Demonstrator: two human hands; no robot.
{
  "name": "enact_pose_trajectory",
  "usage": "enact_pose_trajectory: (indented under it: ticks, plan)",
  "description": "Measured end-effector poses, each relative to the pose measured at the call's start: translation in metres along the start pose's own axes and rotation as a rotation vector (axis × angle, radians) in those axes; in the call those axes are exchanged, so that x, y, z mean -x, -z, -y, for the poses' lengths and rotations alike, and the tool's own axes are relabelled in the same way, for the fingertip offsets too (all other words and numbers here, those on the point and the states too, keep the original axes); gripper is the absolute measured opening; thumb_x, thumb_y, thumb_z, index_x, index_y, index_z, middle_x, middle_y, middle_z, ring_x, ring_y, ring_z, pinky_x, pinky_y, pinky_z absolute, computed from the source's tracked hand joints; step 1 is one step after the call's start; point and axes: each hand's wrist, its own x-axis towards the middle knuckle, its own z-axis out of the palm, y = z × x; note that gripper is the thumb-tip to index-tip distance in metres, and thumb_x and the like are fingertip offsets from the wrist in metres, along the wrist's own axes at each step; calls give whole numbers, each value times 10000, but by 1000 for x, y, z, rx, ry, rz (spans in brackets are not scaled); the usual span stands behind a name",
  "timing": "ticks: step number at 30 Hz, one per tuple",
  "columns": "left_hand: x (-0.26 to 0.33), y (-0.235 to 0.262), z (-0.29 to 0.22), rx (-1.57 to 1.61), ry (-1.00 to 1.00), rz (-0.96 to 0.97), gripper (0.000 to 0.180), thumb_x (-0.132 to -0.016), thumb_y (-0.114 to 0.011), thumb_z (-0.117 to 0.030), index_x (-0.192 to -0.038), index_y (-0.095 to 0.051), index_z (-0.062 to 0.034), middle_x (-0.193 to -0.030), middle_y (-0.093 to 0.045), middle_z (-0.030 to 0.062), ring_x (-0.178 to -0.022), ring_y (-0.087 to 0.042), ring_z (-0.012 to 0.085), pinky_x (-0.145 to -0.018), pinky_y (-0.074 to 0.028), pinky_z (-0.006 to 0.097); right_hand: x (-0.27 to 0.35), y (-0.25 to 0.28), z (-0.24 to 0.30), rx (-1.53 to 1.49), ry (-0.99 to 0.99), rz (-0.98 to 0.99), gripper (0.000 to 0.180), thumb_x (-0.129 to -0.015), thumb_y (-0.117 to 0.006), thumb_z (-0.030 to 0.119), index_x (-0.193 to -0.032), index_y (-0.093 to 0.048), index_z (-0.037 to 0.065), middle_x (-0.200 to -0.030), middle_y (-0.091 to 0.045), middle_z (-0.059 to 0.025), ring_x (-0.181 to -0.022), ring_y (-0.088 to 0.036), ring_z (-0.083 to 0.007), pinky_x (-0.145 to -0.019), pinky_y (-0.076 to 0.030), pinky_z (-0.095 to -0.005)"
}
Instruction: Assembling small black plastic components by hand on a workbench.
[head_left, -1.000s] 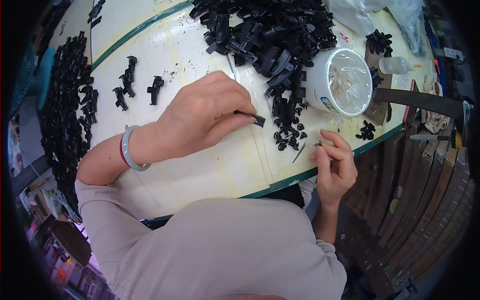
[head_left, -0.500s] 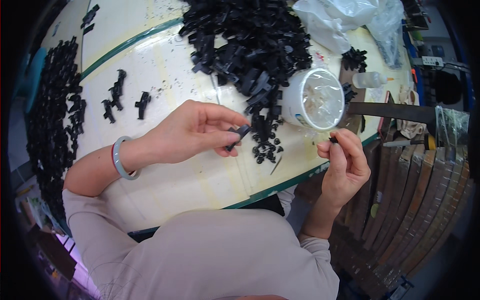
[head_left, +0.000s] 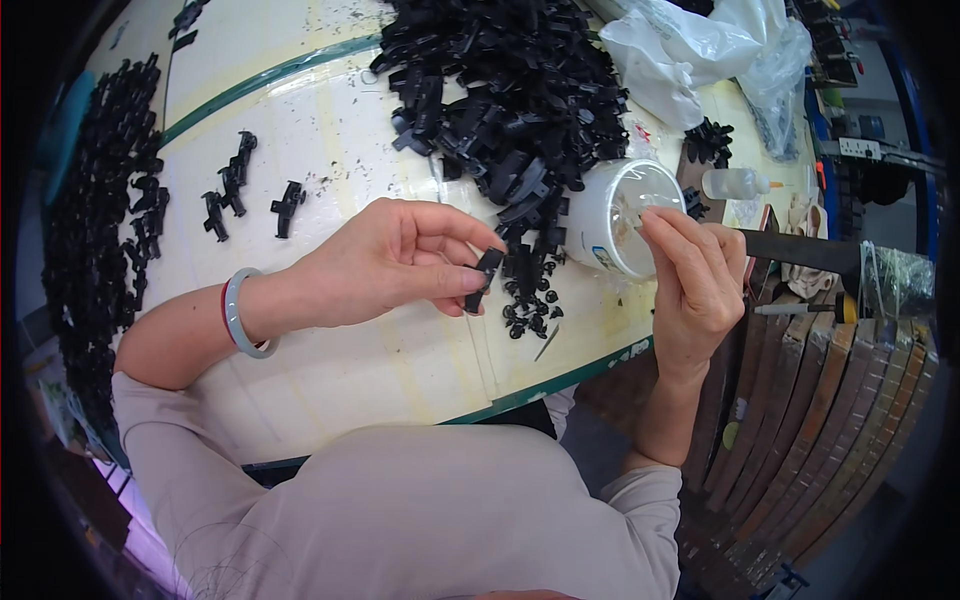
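My left hand [head_left: 400, 265], with a bracelet at the wrist, pinches a black plastic part [head_left: 486, 277] between thumb and fingers above the table. My right hand [head_left: 695, 275] is raised at the right side of a white round tub [head_left: 590, 215]. Its fingertips are pressed together over the tub's opening, and whatever they hold is hidden. Clear plastic film and pale contents show inside the tub. Just right of my left hand lie several small round black pieces [head_left: 527, 318] and a thin metal pin [head_left: 547, 342].
A large heap of black plastic parts [head_left: 510, 90] covers the far middle. Rows of similar parts [head_left: 100, 210] line the left edge, with a few loose ones [head_left: 288, 208] nearer. White plastic bags [head_left: 680, 50] and a small bottle [head_left: 735, 184] stand at the back right.
My right hand has moved up and over the tub's opening; the small black piece seen in its fingertips no longer shows. My left hand has turned its part more upright.
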Motion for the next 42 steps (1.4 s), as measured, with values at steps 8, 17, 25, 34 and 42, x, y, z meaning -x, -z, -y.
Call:
enact_pose_trajectory:
  ticks: [8, 17, 25, 34, 42]
  plan:
    - [2, -3, 7, 73, -23, 52, 211, -875, -591, -39, -1075, -560, 19, -922, -653, 84, -817, -643, 122, -720, -531, 237, 16, 8, 37, -637, -516, -138, 222, -672, -659, -159, -862, -664, -44, -847, -652, -131, -777, -575, -174, -695, -457, -252]
    - [1, -7, 18, 108, -128, 40, 202, -873, -601, -45, -1054, -560, 34, -948, -648, 96, -862, -640, 136, -761, -529, 241, 33, -25, 78, -1159, -752, -63, 178, -784, -606, -134, -946, -636, -66, -972, -625, -137, -843, -598, -135, -724, -485, -215]
    - [2, -8, 18, 101, -167, 21, 186, -864, -607, -32, -1032, -570, 39, -951, -647, 105, -864, -644, 142, -779, -534, 244, 33, -32, 82, -1183, -765, -41, 168, -787, -619, -117, -946, -637, -69, -974, -624, -133, -843, -608, -133, -729, -490, -212]
    - [3, -9, 22, 47, -233, 1, 173, -858, -604, -7, -1021, -574, 44, -962, -646, 111, -887, -640, 151, -808, -529, 257, 33, -35, 83, -1163, -775, -35, 161, -773, -635, -116, -924, -646, -61, -961, -628, -128, -822, -607, -131, -708, -496, -217]
    - [7, -10, 21, -104, -302, -55, 164, -859, -593, 13, -1019, -584, 50, -967, -646, 107, -892, -630, 132, -810, -524, 249, 33, -41, 88, -811, -532, -66, 192, -723, -676, -121, -887, -667, -21, -882, -649, -129, -772, -610, -160, -648, -491, -229]
